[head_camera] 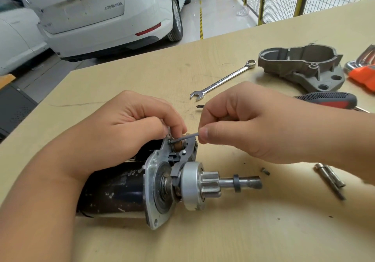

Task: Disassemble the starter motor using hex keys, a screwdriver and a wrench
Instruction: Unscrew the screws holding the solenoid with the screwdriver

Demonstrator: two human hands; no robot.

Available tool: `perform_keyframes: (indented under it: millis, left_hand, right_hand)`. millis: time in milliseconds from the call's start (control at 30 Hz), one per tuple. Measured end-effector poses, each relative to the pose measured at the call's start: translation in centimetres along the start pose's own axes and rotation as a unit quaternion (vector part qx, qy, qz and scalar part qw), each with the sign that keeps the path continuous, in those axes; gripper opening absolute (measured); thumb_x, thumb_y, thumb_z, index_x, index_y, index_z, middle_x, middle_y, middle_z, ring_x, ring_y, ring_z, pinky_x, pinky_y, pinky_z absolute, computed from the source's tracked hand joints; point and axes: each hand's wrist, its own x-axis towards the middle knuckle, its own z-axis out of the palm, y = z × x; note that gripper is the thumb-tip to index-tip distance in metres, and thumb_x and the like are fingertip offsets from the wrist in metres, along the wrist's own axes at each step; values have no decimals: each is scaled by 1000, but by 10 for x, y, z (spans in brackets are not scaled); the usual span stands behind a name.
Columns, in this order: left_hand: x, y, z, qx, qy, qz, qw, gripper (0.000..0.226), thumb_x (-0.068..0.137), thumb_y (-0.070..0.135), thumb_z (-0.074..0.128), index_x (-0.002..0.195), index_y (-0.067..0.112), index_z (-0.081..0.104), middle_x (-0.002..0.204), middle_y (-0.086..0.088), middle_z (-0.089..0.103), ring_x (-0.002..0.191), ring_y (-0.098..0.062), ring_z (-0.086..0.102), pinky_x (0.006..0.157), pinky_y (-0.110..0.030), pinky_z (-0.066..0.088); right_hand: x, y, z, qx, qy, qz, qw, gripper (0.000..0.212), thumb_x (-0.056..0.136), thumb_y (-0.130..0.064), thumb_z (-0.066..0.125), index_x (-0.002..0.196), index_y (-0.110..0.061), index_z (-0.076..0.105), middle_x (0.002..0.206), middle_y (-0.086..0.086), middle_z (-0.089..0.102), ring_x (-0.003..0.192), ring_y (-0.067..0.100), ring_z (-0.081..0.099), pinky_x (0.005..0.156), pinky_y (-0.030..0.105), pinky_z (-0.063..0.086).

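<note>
Both hands' fingers on hex key (183,138) at starter motor (129,184); wrench (223,79), screwdriver (332,99), removed housing (304,67) nr.

free: table (243,231) near edge | blocked right: bolts (330,180); far: wrench (223,79)

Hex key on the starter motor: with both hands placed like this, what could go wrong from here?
1. The right hand only pinches the thin hex key at its end, so it may slip out of the screw.
2. The left hand has fingertips beside the key's tip and could be jabbed.
3. The starter motor lies unclamped on the table and may roll; the small loose screw could be knocked away.
</note>
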Motion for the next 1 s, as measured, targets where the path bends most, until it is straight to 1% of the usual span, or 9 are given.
perform_keyframes:
  millis: [67, 233, 333, 433, 533, 633, 800, 900, 1000]
  left_hand:
    - [1, 4, 1, 9, -2, 11, 1000, 31, 78, 37, 61, 78, 10, 77, 92, -21, 75, 87, -44, 68, 75, -36, 58]
    - [1, 8, 4, 72, -15, 27, 997, 25, 84, 44, 61, 85, 27, 79, 81, -5, 72, 73, -36, 63, 66, -49, 53]
    - [0, 9, 4, 79, -17, 15, 997, 18, 88, 44, 68, 87, 30, 79, 84, 0, 73, 70, -20, 66, 65, -30, 51]
    - [0, 13, 4, 90, -31, 30, 995, 15, 93, 29, 67, 92, 26, 82, 94, 0, 76, 89, -20, 71, 75, -20, 51]
    - [2, 17, 6, 98, -39, 46, 993, 17, 93, 23, 67, 95, 27, 83, 97, 5, 77, 95, -15, 71, 79, -15, 49]
    - [3, 17, 7, 95, -42, 37, 994, 16, 93, 25, 67, 94, 25, 83, 100, 2, 78, 100, -20, 72, 84, -28, 54]
    - [2, 17, 10, 99, 10, -3, 995, 11, 93, 35, 68, 89, 32, 78, 92, 7, 75, 84, -13, 71, 74, -27, 56]
    - [4, 14, 11, 157, 56, -51, 985, 9, 93, 32, 69, 89, 36, 75, 86, 15, 74, 76, -8, 68, 66, -29, 53]
    - [5, 12, 9, 163, 47, -106, 980, 11, 89, 27, 71, 85, 36, 76, 86, 15, 74, 78, -5, 69, 65, -19, 50]
  right_hand:
    - [0, -3, -1, -62, 7, -60, 996, 23, 97, -24, 64, 75, -15, 68, 52, -7, 50, 47, 7, 41, 46, 17, 34]
    - [-1, -9, -2, -250, 25, -166, 954, 22, 95, -27, 52, 83, -15, 67, 53, -10, 40, 50, 12, 41, 52, 29, 35]
    - [-1, -11, -2, -281, 32, -189, 940, 23, 96, -26, 51, 83, -13, 64, 54, -11, 32, 49, 13, 32, 49, 37, 33]
    - [-2, -11, -1, -290, 46, -194, 936, 24, 98, -28, 51, 85, -14, 66, 56, -7, 40, 51, 18, 33, 49, 39, 38]
    - [-3, -11, 2, -297, 46, -175, 937, 24, 101, -31, 53, 88, -17, 67, 56, -6, 46, 52, 18, 38, 51, 39, 43]
    - [-4, -15, 1, -265, 51, -144, 952, 27, 101, -41, 56, 84, -23, 68, 51, -10, 39, 49, 10, 41, 51, 35, 40]
    - [-2, -16, -20, -279, 40, -90, 955, 46, 100, -48, 51, 65, -19, 48, 52, -3, 43, 55, 14, 46, 50, 34, 36]
    - [-2, -11, -45, -297, 80, -43, 951, 44, 93, -56, 51, 68, -20, 57, 57, -3, 54, 60, 13, 54, 53, 35, 44]
    - [-2, 3, -67, -329, 90, 40, 939, 29, 87, -53, 64, 75, -27, 66, 67, -6, 64, 64, 7, 57, 59, 33, 49]
